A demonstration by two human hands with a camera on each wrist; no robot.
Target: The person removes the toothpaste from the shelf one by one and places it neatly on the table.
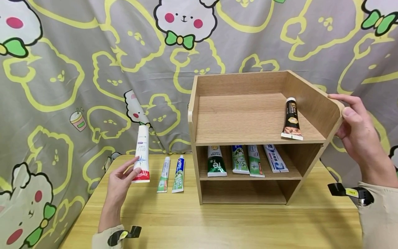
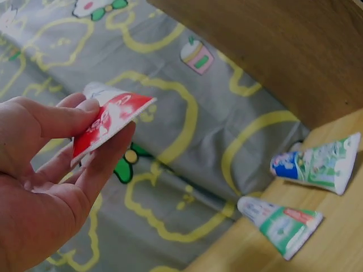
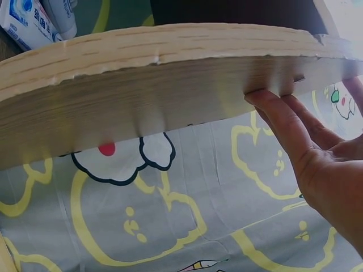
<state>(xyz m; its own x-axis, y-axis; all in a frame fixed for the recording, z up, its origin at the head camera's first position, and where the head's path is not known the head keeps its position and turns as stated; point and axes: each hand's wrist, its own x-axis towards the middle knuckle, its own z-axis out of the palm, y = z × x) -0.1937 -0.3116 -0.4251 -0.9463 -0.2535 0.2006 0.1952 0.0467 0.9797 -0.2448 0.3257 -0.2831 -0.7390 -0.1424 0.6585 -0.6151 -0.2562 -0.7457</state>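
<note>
A white and red toothpaste tube (image 1: 142, 148) is pinched by its red crimped end between the thumb and fingers of my left hand (image 1: 119, 183), its cap end upward. The left wrist view shows the same tube (image 2: 108, 116) in the left hand (image 2: 51, 164). Just right of it on the table lie a thin green and white tube (image 1: 163, 175) and a blue and green tube (image 1: 178, 174). My right hand (image 1: 360, 135) touches the right side panel of the wooden shelf (image 1: 323, 114); in the right wrist view its fingertips (image 3: 255, 97) rest against the panel.
On the shelf's top level lies a black tube (image 1: 292, 119). The middle level holds a dark green tube (image 1: 216, 162), a blue and green one (image 1: 240, 160), a green and white one (image 1: 256, 162) and a white and blue one (image 1: 276, 159). A patterned curtain (image 1: 124, 41) hangs behind the table (image 1: 174, 221).
</note>
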